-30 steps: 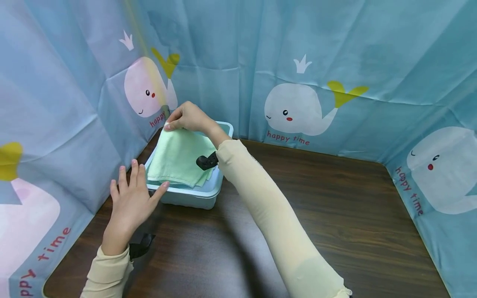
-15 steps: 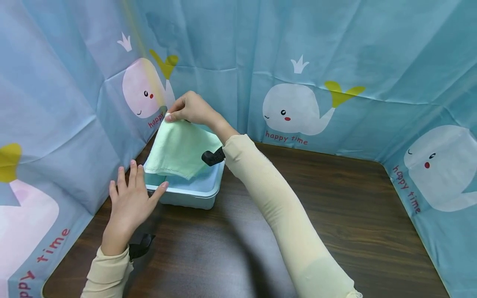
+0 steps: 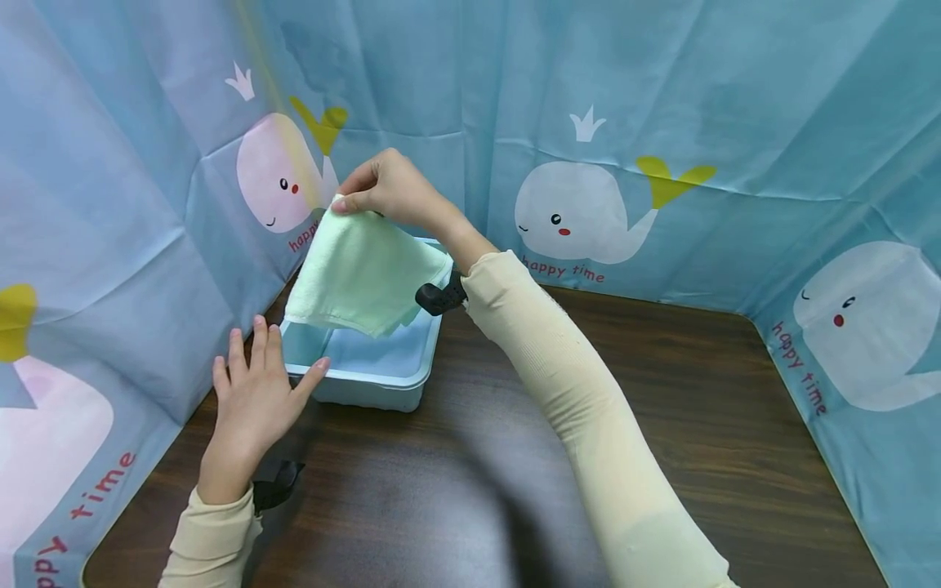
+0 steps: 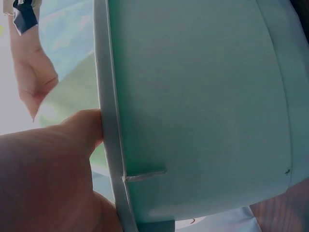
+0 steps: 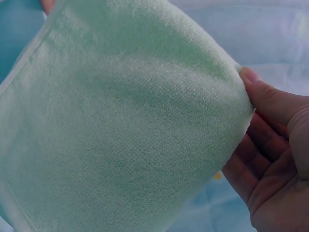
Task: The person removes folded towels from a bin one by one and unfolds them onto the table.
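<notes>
A pale green towel (image 3: 363,273) hangs from my right hand (image 3: 397,192), pinched at one corner between thumb and fingers. Its lower edge is over the light blue plastic basin (image 3: 382,380). In the right wrist view the terry cloth (image 5: 130,111) fills most of the picture, and the thumb presses its corner. My left hand (image 3: 253,400) lies at the basin's near left corner with fingers spread and straight. The left wrist view has that hand (image 4: 53,164) touching the basin's rim (image 4: 108,96), beside the outer wall. The cloth covers the far part of the basin's inside.
The basin stands on a dark wooden table (image 3: 662,457), in the corner where blue curtains (image 3: 456,98) printed with whales meet. The curtains stand close at the left and behind. Table surface extends to the right and front.
My right hand has risen and shifted a little right, lifting the towel up out of the basin and baring more of its inside. The left hand has stayed in place.
</notes>
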`<state>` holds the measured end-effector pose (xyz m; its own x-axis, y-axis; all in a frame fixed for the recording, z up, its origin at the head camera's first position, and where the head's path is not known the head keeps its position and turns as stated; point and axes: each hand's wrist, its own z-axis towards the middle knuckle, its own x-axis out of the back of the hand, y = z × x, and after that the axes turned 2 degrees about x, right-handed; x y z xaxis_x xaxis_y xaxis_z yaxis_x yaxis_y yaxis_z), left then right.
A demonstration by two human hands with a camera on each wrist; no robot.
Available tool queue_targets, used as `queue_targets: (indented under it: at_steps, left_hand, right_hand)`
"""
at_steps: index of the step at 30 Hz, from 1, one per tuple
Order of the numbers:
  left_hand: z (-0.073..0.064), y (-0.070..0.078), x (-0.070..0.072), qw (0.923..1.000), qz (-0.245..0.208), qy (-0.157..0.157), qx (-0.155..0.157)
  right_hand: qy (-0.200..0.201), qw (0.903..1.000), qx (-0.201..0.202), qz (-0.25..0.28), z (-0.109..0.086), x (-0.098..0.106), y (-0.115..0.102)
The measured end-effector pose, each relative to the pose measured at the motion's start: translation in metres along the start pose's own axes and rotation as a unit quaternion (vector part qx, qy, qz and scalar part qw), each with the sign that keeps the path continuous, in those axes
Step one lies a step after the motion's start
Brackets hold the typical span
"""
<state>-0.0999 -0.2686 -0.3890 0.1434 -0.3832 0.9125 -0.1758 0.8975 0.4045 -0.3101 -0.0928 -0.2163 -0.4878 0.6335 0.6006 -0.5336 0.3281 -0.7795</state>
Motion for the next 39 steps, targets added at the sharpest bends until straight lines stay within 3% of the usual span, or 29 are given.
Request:
queue_targets:
  at_steps: [14, 24, 33, 39]
  left_hand:
    - [0.000, -0.002, 0.003, 1.0000, -0.001, -0.005, 0.003]
    - [0.004, -0.003, 0.004, 0.9999, -0.003, -0.013, 0.003]
    - [0.006, -0.001, 0.006, 0.9998, 0.005, -0.018, -0.002]
    - [0.007, 0.002, 0.005, 0.9998, 0.008, -0.016, -0.008]
  right_hand:
    - [0.056, 0.9975, 0.036, 0.024, -0.025, 0.041, -0.031]
    - [0.101, 0.9933, 0.056, -0.003, -0.070, 0.065, -0.056]
    - [0.131, 0.9886, 0.074, -0.011, -0.097, 0.087, -0.030]
    - [0.164, 0.9854, 0.044, -0.011, -0.131, 0.103, -0.009]
